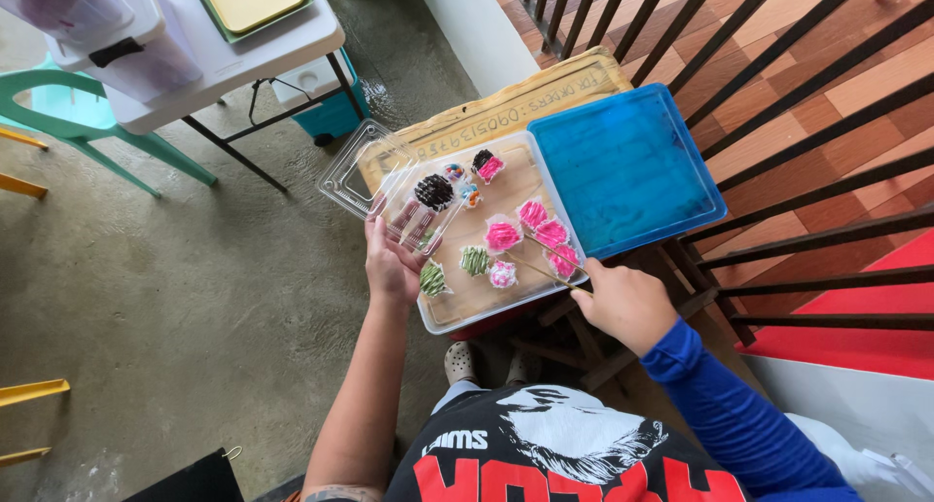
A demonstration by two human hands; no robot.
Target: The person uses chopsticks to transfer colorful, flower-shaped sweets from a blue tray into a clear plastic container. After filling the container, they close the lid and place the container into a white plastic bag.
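We see a clear clamshell box lying open over the left edge of a tray of decorated sweets. The left hand grips its near edge, thumb on top. The right hand is closed around wooden chopsticks whose tips reach the pink sweets (three of them clustered). A blue lid lies just beside the tray, on a wooden board.

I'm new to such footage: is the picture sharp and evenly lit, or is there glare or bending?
Head view: soft daylight, mostly sharp; faint glare on the clear box in the left hand; railing bars splay outward near the edges, wide-lens distortion; right hand casts little shadow.
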